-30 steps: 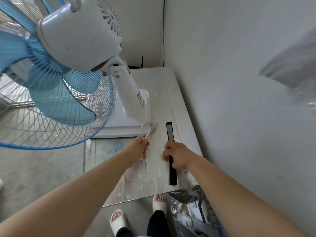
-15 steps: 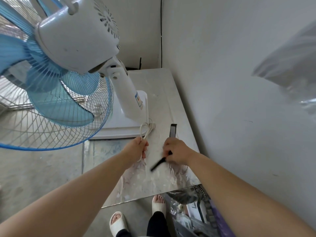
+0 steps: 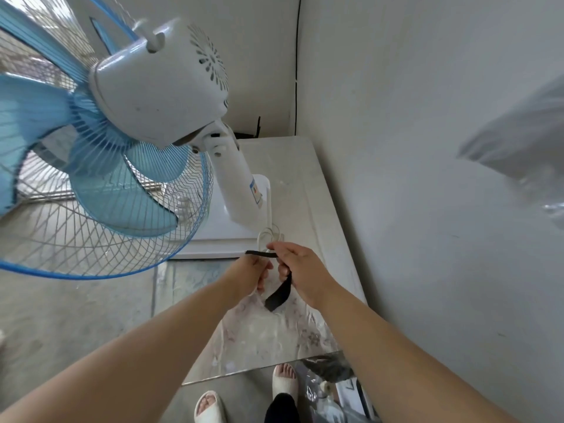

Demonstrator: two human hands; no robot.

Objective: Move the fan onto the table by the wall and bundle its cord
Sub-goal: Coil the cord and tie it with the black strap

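Note:
A white fan with blue blades and a wire cage stands on its flat white base on the pale table against the wall. Its white cord is looped into a bundle just in front of the base. My left hand grips the bundled cord. My right hand holds a black strap; one end runs across the cord toward my left hand, the other hangs down between my hands.
The grey wall runs close along the table's right side. The table's near edge is just above my sandalled feet. Bags and clutter lie under the table at lower right. A blurred grey object hangs at the right.
My right hand lifted the black strap off the table and brought it across to the cord bundle. My left hand kept hold of the cord. The view shifted slightly.

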